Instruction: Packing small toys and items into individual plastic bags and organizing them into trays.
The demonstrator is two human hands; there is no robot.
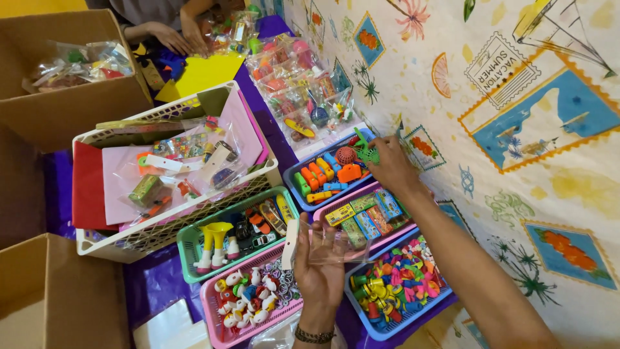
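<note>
Head view showed left hand [318,262] gripping a clear plastic bag [336,244] above the baskets; right hand [389,165] pinched a green toy [365,152] over the blue basket [296,184]. Risk: loose pinch could drop the toy.

From my remote seat I log two hands of the wearer, the left hand [318,268] and the right hand [389,165], plus two hands of a second person [174,33] at the far end. Small coloured baskets: five, namely one green basket [188,242], two pink baskets [212,309] [387,236] and two blue baskets [292,176] [387,328]. Large white basket [161,229]: one. Cardboard boxes: two, one far [71,103], one near [58,297]. Yellow trumpet toys [216,234] in the green basket: two. Clear plastic bag [326,244] in the left hand: one. Filled bags [300,90] along the cloth: too many and overlapping to count.
</note>
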